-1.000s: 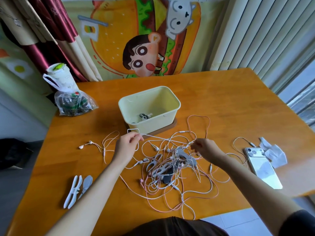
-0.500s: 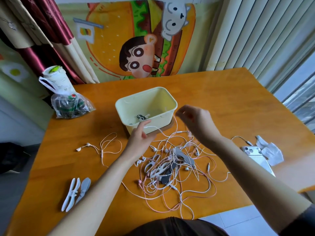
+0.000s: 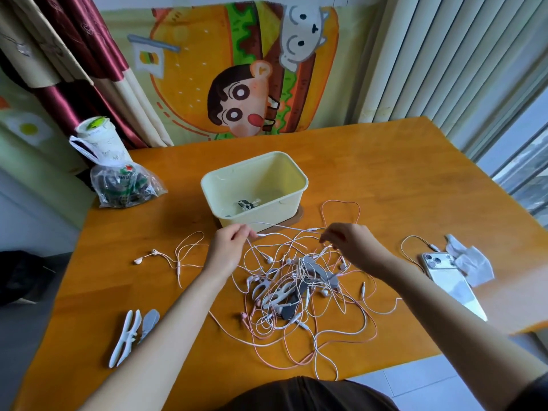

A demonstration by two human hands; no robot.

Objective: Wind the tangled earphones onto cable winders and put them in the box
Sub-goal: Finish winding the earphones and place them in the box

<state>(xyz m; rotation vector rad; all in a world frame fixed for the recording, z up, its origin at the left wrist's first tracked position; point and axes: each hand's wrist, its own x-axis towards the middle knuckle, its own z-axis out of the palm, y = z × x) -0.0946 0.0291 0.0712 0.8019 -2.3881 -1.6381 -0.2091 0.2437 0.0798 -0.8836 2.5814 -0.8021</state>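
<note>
White earphone cable (image 3: pixel 284 227) pinched taut between left hand (image 3: pixel 226 247) and right hand (image 3: pixel 351 244), fingers curled. Long axis 9–3 o'clock. Earphone tangle (image 3: pixel 296 292) at 6 o'clock of hands; box (image 3: pixel 284 173) at 12, near both.

soft daylight from the window (image 3: pixel 525 161) on the right lights the bench (image 3: pixel 385 179) brightly, shadows faint, a pale sheen along its right edge, corners bent by the wide lens, detail slightly soft.

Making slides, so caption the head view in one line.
Left hand and right hand pinch one white cable between them over the tangled earphones, before the cream box.
</note>
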